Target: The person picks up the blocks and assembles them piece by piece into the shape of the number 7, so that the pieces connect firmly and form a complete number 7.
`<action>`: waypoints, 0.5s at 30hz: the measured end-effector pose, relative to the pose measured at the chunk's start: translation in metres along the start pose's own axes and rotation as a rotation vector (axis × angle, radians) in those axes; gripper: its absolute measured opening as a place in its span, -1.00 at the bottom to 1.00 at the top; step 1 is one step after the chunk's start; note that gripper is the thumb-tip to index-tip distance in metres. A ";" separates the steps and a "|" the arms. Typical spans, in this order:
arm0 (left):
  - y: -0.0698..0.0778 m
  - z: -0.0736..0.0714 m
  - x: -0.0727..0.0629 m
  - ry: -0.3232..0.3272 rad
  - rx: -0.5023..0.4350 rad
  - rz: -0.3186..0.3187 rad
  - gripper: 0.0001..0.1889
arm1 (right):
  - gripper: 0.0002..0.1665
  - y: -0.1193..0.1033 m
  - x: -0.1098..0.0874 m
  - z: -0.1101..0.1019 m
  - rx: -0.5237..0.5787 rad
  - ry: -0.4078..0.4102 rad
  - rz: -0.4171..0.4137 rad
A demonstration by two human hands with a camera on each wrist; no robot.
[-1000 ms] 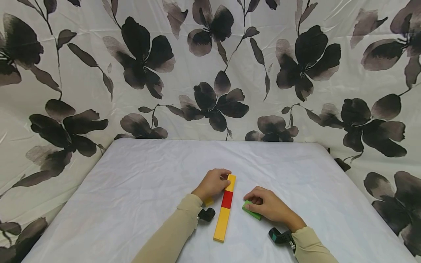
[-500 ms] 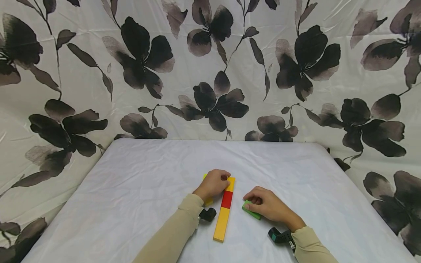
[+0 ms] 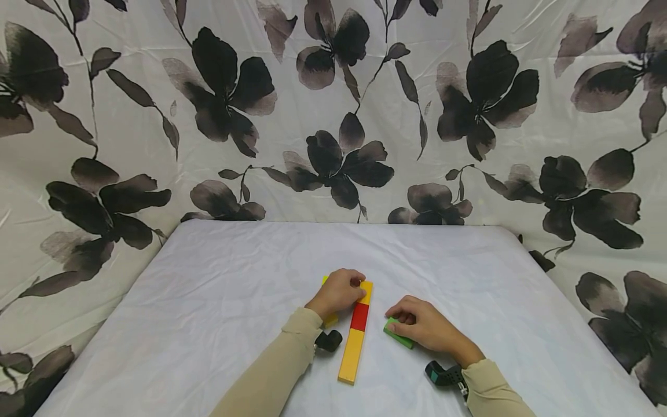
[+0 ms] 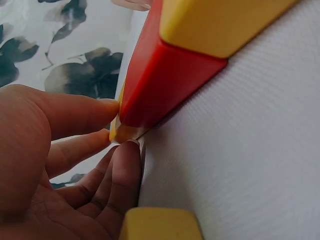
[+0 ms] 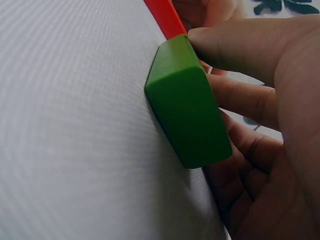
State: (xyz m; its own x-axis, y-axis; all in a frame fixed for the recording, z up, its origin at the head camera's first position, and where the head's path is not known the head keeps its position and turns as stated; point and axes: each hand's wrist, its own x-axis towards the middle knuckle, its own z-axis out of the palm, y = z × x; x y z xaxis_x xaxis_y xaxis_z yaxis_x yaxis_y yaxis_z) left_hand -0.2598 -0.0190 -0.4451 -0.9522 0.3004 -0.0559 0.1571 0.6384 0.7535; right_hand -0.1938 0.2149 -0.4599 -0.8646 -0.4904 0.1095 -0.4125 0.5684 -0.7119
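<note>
A row of blocks runs away from the person: a long yellow block (image 3: 351, 356) nearest, a red block (image 3: 359, 317) behind it, and a second yellow block (image 3: 367, 289) at the far end. My left hand (image 3: 336, 291) pinches that far yellow block; in the left wrist view its thumb and fingertips meet the block's end, beyond the red block (image 4: 165, 75). Right of the row, my right hand (image 3: 429, 325) grips a green block (image 3: 400, 337) lying on the cloth. The right wrist view shows the thumb on the green block's (image 5: 190, 110) upper edge and fingers along its far side.
Another yellow block (image 3: 331, 320) lies left of the row, partly hidden beneath the left hand; its end (image 4: 160, 222) shows in the left wrist view. White cloth (image 3: 250, 260) covers the table. A flower-printed curtain (image 3: 333, 104) hangs behind.
The far yellow block has shifted slightly toward the red one with the left hand. More yellow now shows behind that hand. The right hand and green block have stayed still.
</note>
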 end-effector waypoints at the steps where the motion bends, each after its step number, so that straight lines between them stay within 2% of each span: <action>1: 0.000 0.000 0.000 0.000 0.002 -0.001 -0.64 | -0.71 0.000 0.000 0.000 0.000 -0.001 0.000; 9: 0.002 -0.004 -0.006 -0.035 -0.024 -0.031 -0.60 | -0.71 -0.001 0.000 0.001 -0.007 -0.016 0.010; 15: 0.005 -0.014 -0.013 -0.060 -0.013 -0.008 -0.61 | -0.70 -0.001 0.000 0.000 -0.003 -0.023 0.012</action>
State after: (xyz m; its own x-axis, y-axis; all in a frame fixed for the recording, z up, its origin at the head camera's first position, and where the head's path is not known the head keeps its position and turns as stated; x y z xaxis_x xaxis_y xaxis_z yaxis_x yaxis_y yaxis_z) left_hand -0.2504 -0.0296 -0.4312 -0.9359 0.3375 -0.1008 0.1458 0.6318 0.7613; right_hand -0.1937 0.2146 -0.4591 -0.8630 -0.4981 0.0850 -0.4028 0.5766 -0.7109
